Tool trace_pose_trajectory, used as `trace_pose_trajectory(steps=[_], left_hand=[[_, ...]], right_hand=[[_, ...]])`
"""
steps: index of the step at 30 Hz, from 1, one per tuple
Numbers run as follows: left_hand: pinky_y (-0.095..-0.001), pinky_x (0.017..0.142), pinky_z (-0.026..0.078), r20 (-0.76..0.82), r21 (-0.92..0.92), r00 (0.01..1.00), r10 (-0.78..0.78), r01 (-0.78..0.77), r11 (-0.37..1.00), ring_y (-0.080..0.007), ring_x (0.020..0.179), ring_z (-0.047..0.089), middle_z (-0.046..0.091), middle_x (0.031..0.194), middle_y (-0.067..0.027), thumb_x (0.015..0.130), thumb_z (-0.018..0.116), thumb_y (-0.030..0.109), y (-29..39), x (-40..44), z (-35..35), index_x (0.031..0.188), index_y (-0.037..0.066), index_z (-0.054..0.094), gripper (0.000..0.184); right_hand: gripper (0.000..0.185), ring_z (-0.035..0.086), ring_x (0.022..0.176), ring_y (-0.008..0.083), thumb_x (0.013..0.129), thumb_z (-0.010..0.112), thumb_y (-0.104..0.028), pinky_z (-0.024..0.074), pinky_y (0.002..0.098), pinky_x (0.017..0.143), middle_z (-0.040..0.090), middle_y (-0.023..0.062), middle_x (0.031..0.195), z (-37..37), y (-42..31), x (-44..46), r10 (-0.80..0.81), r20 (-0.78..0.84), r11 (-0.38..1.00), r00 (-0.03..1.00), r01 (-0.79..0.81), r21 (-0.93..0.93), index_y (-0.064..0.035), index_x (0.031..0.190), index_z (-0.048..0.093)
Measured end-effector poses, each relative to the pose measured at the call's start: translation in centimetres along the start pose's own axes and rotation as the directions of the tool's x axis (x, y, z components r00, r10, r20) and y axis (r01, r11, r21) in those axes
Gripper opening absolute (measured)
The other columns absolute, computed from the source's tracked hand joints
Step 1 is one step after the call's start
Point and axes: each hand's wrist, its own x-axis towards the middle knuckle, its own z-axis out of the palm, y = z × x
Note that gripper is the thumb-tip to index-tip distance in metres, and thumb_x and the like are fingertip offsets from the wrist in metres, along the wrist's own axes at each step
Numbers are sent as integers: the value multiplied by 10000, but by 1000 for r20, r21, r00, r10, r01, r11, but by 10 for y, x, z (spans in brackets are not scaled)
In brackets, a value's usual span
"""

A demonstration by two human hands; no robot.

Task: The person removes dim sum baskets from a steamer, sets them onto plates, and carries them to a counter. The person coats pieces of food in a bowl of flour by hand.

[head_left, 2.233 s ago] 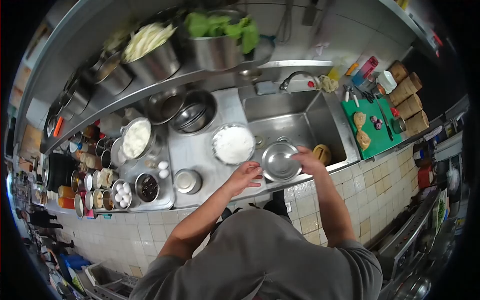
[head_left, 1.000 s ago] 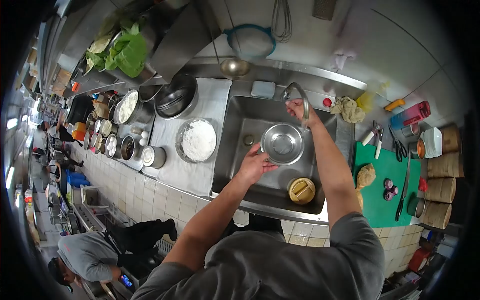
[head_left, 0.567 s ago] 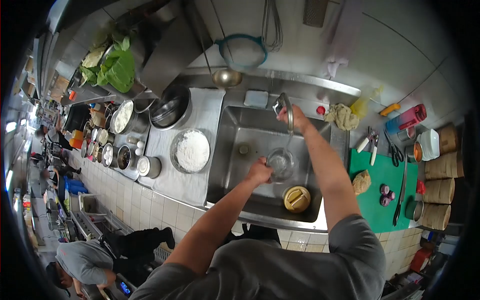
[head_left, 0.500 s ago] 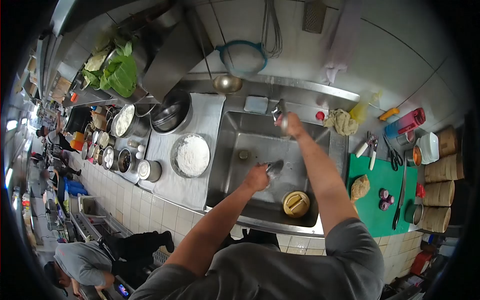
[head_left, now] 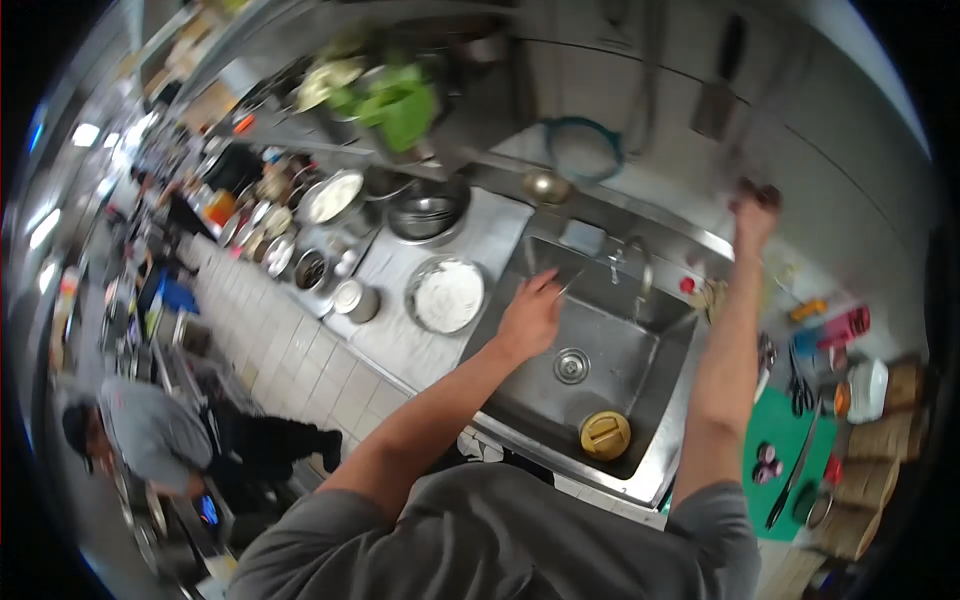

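Observation:
My left hand [head_left: 532, 318] is over the sink [head_left: 625, 350], curled around a thin shiny piece that pokes out past the fingertips; its kind cannot be made out. At the wall, my right hand [head_left: 755, 212] is closed on the lower end of a pale hanging cloth [head_left: 736, 165], which is smeared by motion. Between my arms stands the tap [head_left: 646, 265] at the sink's back edge. A round yellow lid-like piece [head_left: 605, 435] lies in the basin's near corner, with the drain [head_left: 571, 366] farther in.
On the left counter are a bowl of white flour [head_left: 447, 295], dark bowls [head_left: 428, 212] and a lidded tin [head_left: 355, 300]. To the right, a green board [head_left: 765, 500] bears a long knife [head_left: 797, 462] and cut onion pieces [head_left: 767, 463]. A co-worker [head_left: 165, 430] stands behind at left.
My right hand has left the tap and risen right to the hanging cloth. My left hand has moved farther back over the basin. The view has turned and shifted.

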Motion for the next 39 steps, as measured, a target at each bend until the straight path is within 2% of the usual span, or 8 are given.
trace_pose_trajectory(steps=[4,8,16,26,27,28,30,39], left_hand=[[-439,1003,459,-134,-220,991,28,-57,974,-407,1218,542,576,1319,-235,942,575,107,44,75,-42,958,-1,606,113],[-337,1005,439,-133,-651,990,-38,-59,757,-304,1271,570,572,1374,-236,967,572,115,96,145,-32,891,-12,580,148],[-312,681,602,38,-901,999,-17,42,431,-142,884,641,635,1018,-51,1043,467,148,134,168,-33,1149,23,569,194],[-329,700,581,239,-734,971,18,169,658,-164,862,656,655,963,-22,983,582,210,142,148,-69,1067,83,611,156],[-381,792,551,23,-139,902,431,-424,895,-229,894,655,667,974,-73,962,589,201,114,158,-54,1031,65,622,157],[-406,832,507,52,-50,951,305,-303,952,-311,925,638,664,978,-144,944,575,173,127,169,-52,993,32,625,157],[-388,767,492,-105,-414,988,112,-146,898,-220,842,601,636,883,-148,954,527,143,145,172,-47,932,4,596,157],[-469,816,471,-99,-511,992,82,-122,851,-419,901,613,632,933,-257,1043,432,323,165,169,-57,988,-25,577,381]], right_hand=[[323,555,674,114,911,699,-194,493,306,598,608,50,946,-7,-40,-58,-426,-55,885,903,428,180,14,1135,594],[444,523,675,55,968,616,-125,487,242,614,641,36,1021,-8,-103,-129,-155,360,985,920,115,128,-18,1393,547],[301,619,1009,414,837,555,-10,503,488,862,684,209,908,3,-103,-122,-500,660,543,560,797,-264,-53,1096,702],[305,641,896,324,784,583,7,500,410,797,679,189,927,7,-105,-130,-520,326,798,789,585,-143,-1,1072,682],[362,626,936,247,808,566,28,503,382,810,661,123,1009,6,-117,-138,-432,379,892,819,449,47,3,1165,620],[431,601,962,205,848,560,34,501,346,825,609,84,1121,31,-77,-123,-501,265,865,824,466,188,-7,1276,523],[515,568,1049,169,914,550,4,484,298,904,578,87,1198,26,-119,-153,-223,518,799,826,-149,583,-28,1412,421],[153,575,828,92,1020,557,-155,488,264,675,589,14,972,51,-134,-177,-112,381,674,918,-212,707,-54,1133,537]])
